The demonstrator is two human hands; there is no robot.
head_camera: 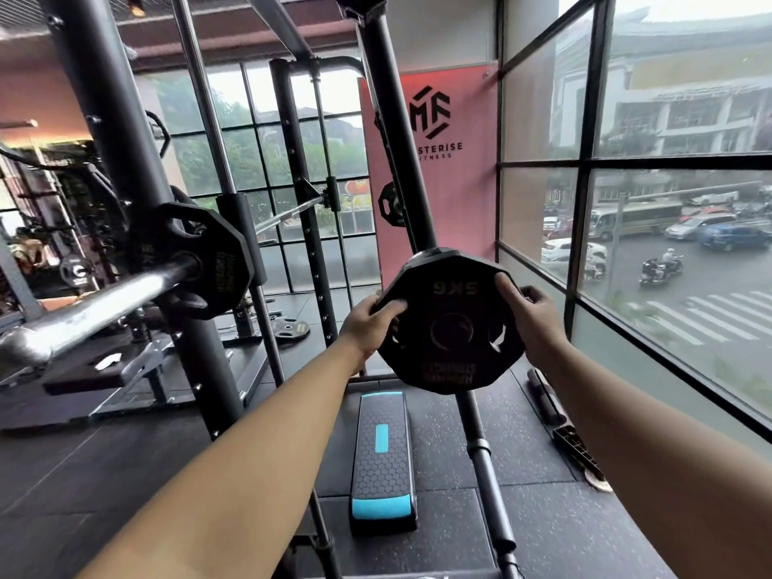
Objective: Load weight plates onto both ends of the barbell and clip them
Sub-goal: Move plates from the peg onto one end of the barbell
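Head cam showed the plate (451, 328) held up in the air between both hands, well right of the bar (104, 302) and above the step (382, 461) on the floor (125, 474). It stood near upright, its 5KG marking upside down. On its left edge the left hand (372, 323) had a grip, thumb laid over the front face, other fingers tucked behind. On the right edge the right hand (530, 315) gripped the same way, thumb on the face, the rest behind the rim. The bar carried a loaded plate (196, 261) on its sleeve. A spare plate (292, 328) lay flat on the floor past the rack.
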